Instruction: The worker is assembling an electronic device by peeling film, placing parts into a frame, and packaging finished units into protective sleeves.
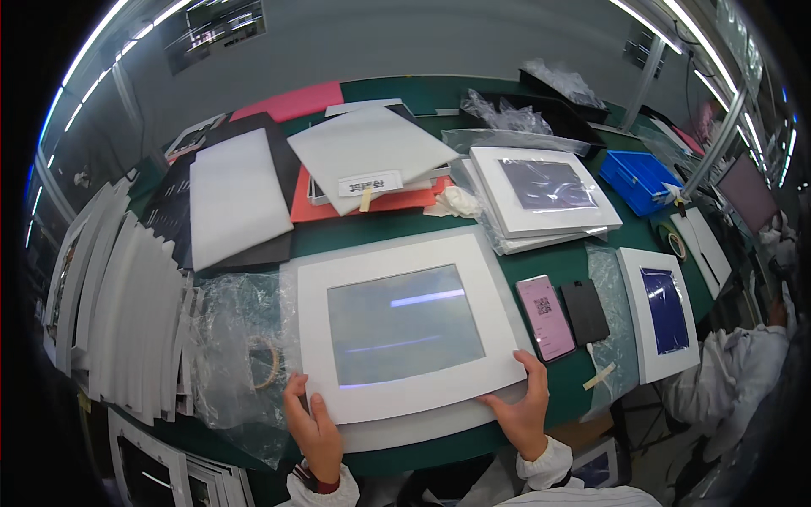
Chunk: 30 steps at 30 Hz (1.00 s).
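Your left hand [318, 433] and right hand [522, 407], half open, grip the white frame [405, 324] at both near corners, probably steadying it above the worktop [465, 441] edge.

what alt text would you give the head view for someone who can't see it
A person's left hand and right hand are at the near corners of a white rectangular frame with a glossy grey panel, on a pale flat sheet over a green table. Right of the frame lie a pink-screened phone and a flat black rectangular device.
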{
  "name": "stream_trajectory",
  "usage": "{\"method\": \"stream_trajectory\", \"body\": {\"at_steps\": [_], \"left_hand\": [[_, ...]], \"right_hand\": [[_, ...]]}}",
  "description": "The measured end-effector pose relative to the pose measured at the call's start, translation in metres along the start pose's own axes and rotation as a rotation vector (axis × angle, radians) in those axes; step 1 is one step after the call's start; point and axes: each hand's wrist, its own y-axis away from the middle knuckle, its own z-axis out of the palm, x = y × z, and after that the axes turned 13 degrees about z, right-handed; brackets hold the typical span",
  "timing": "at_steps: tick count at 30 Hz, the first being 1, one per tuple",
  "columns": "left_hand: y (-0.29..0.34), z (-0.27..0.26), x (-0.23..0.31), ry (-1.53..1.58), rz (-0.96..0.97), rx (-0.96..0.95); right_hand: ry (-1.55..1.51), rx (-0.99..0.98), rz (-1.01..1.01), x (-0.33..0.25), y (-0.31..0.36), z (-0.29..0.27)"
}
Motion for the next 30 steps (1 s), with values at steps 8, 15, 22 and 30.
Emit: {"method": "stream_trajectory", "body": {"at_steps": [8, 15, 22, 30], "left_hand": [[0.002, -0.002, -0.008, -0.078, 0.012, 0.004], [0.005, -0.001, -0.015, -0.048, 0.04, 0.021], [0.004, -0.004, -0.018, -0.084, 0.095, 0.04], [-0.006, 0.003, 0.028, -0.292, 0.058, -0.041]], "right_hand": [[0.006, -0.044, -0.041, -0.001, 0.0, -0.003], [0.04, -0.021, -0.079, 0.001, 0.003, -0.005], [0.097, -0.006, -0.085, 0.0, 0.005, 0.0], [0.083, 0.011, -0.092, 0.003, 0.0, -0.006]]}}
